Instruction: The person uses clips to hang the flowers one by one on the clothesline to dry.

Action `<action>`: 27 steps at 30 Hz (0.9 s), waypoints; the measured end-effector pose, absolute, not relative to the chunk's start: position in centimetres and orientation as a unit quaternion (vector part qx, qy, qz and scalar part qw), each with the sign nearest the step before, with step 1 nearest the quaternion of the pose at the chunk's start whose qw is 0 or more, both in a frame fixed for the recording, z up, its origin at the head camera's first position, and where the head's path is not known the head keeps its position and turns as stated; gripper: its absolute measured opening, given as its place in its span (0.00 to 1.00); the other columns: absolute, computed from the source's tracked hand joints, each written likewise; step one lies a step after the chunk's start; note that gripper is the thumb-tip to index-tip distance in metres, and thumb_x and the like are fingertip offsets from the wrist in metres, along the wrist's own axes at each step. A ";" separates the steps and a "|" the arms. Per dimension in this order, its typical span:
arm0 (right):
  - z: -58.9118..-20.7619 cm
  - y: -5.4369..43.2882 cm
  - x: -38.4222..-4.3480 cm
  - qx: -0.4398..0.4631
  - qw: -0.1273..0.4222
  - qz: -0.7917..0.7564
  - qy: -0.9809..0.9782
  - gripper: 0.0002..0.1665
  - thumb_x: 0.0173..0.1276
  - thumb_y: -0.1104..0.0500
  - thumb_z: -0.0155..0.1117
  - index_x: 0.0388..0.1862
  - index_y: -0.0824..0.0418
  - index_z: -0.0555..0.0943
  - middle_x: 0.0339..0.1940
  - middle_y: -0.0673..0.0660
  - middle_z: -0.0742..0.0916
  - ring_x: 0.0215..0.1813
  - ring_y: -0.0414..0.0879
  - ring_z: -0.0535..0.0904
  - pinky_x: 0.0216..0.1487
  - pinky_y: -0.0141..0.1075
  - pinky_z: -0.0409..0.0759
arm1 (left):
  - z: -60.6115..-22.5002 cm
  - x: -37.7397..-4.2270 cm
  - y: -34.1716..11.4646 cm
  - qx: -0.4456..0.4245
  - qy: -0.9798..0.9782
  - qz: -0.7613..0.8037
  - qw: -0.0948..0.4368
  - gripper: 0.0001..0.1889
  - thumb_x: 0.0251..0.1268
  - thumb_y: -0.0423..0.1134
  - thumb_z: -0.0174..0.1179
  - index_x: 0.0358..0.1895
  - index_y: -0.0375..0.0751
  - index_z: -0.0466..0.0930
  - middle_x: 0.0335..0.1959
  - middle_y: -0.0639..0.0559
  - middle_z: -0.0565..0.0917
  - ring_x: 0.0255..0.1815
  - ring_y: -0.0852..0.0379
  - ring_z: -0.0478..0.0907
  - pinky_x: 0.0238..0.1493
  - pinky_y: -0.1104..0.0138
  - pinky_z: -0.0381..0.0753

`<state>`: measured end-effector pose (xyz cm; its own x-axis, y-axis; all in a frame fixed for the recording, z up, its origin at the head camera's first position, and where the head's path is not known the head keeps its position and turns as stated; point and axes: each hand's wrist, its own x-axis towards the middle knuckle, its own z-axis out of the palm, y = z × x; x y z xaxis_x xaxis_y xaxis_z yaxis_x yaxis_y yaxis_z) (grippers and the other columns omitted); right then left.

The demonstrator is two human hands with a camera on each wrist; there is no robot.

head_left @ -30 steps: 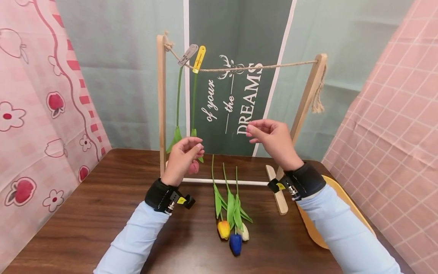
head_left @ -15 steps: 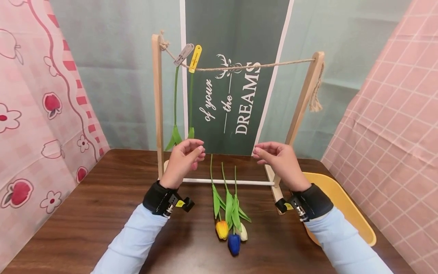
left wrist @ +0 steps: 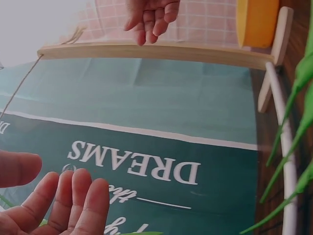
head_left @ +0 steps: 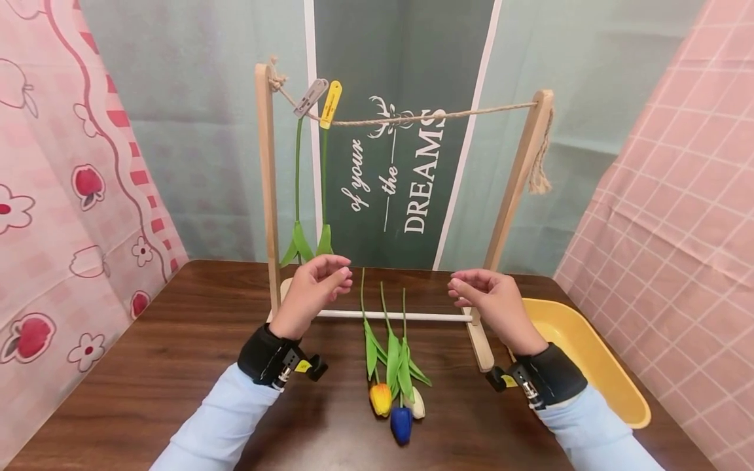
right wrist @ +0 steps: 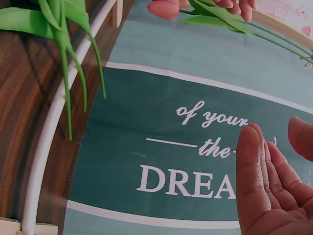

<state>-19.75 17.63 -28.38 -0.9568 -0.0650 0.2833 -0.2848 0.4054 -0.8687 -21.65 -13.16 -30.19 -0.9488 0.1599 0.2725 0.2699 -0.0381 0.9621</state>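
Observation:
My left hand (head_left: 315, 291) hovers with loosely bent fingers in front of the two hanging tulips, holding nothing. Opposite it, my right hand (head_left: 495, 304) is also without anything in its fingers, near the foot of the right post. A grey clothespin (head_left: 311, 98) and a yellow clothespin (head_left: 331, 104) clip the tulip stems to a rope (head_left: 442, 116); the blooms hang downward. The left hand hides them in the head view, while the right wrist view shows a pink bloom (right wrist: 164, 9). Between the hands lie a yellow-orange tulip (head_left: 380, 399), a blue tulip (head_left: 401, 425) and a white tulip (head_left: 417, 404).
The rope spans a left wooden post (head_left: 266, 163) and a right wooden post (head_left: 518, 190). Low between them runs a white bar (head_left: 424, 316), with the loose stems across it. A yellow tray (head_left: 639, 392) sits at the right of the brown table (head_left: 147, 392).
My right hand has come down and a little to the right, away from the lettered cloth. The left hand has sunk slightly. Clothespins and loose tulips keep their places.

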 end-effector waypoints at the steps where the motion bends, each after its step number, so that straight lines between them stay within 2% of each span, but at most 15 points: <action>1: -28.5 17.8 -19.7 0.105 0.102 0.535 -0.832 0.21 0.68 0.55 0.66 0.50 0.72 0.80 0.41 0.64 0.87 0.38 0.43 0.85 0.42 0.37 0.84 | -30.3 -21.6 -13.1 -0.155 -0.693 -0.703 0.036 0.12 0.70 0.34 0.58 0.53 0.32 0.76 0.41 0.41 0.81 0.40 0.49 0.81 0.42 0.65 0.82; 3: -28.7 18.0 -19.5 0.102 0.101 0.535 -0.833 0.22 0.68 0.55 0.66 0.50 0.73 0.80 0.41 0.65 0.87 0.38 0.42 0.85 0.42 0.37 0.84 | -30.6 -21.6 -13.0 -0.155 -0.695 -0.702 0.031 0.12 0.70 0.33 0.58 0.52 0.31 0.76 0.41 0.42 0.81 0.39 0.51 0.81 0.46 0.60 0.83; 6: -28.9 18.3 -19.4 0.099 0.100 0.534 -0.834 0.22 0.68 0.55 0.66 0.50 0.72 0.80 0.41 0.65 0.87 0.38 0.42 0.85 0.42 0.36 0.84 | -31.1 -21.4 -12.9 -0.154 -0.695 -0.702 0.021 0.12 0.70 0.31 0.57 0.52 0.29 0.76 0.41 0.42 0.81 0.38 0.53 0.81 0.48 0.56 0.82; 10: -29.3 18.8 -19.2 0.094 0.091 0.533 -0.836 0.23 0.68 0.55 0.66 0.51 0.73 0.79 0.42 0.65 0.87 0.39 0.42 0.85 0.42 0.35 0.84 | -31.8 -21.2 -13.0 -0.151 -0.693 -0.705 0.006 0.12 0.70 0.30 0.56 0.52 0.26 0.75 0.40 0.42 0.81 0.38 0.53 0.81 0.47 0.58 0.83; 17: -30.2 19.4 -18.9 0.087 0.077 0.527 -0.842 0.23 0.68 0.55 0.66 0.53 0.72 0.79 0.44 0.66 0.86 0.40 0.42 0.85 0.42 0.36 0.84 | -32.7 -20.9 -13.3 -0.141 -0.699 -0.701 -0.016 0.12 0.71 0.30 0.55 0.52 0.26 0.75 0.39 0.44 0.81 0.42 0.45 0.80 0.46 0.60 0.83; 20: -30.7 19.6 -19.0 0.088 0.074 0.527 -0.842 0.23 0.68 0.55 0.67 0.53 0.72 0.79 0.43 0.67 0.86 0.39 0.44 0.85 0.42 0.36 0.84 | -33.0 -20.9 -13.4 -0.137 -0.703 -0.698 -0.023 0.12 0.71 0.30 0.55 0.52 0.26 0.74 0.41 0.41 0.80 0.41 0.48 0.80 0.46 0.60 0.83; 24: -31.1 19.9 -18.8 0.093 0.073 0.524 -0.844 0.23 0.68 0.58 0.66 0.52 0.75 0.78 0.42 0.68 0.86 0.42 0.52 0.85 0.42 0.38 0.84 | -33.6 -20.8 -13.6 -0.133 -0.709 -0.692 -0.026 0.12 0.71 0.29 0.55 0.52 0.25 0.74 0.43 0.36 0.79 0.38 0.53 0.80 0.46 0.59 0.83; 27: -31.2 20.2 -18.7 0.093 0.073 0.516 -0.848 0.22 0.68 0.58 0.66 0.52 0.75 0.78 0.42 0.67 0.86 0.42 0.53 0.85 0.43 0.38 0.84 | -34.1 -20.8 -13.6 -0.130 -0.712 -0.690 -0.027 0.12 0.70 0.28 0.55 0.52 0.24 0.73 0.40 0.38 0.80 0.37 0.53 0.81 0.45 0.59 0.83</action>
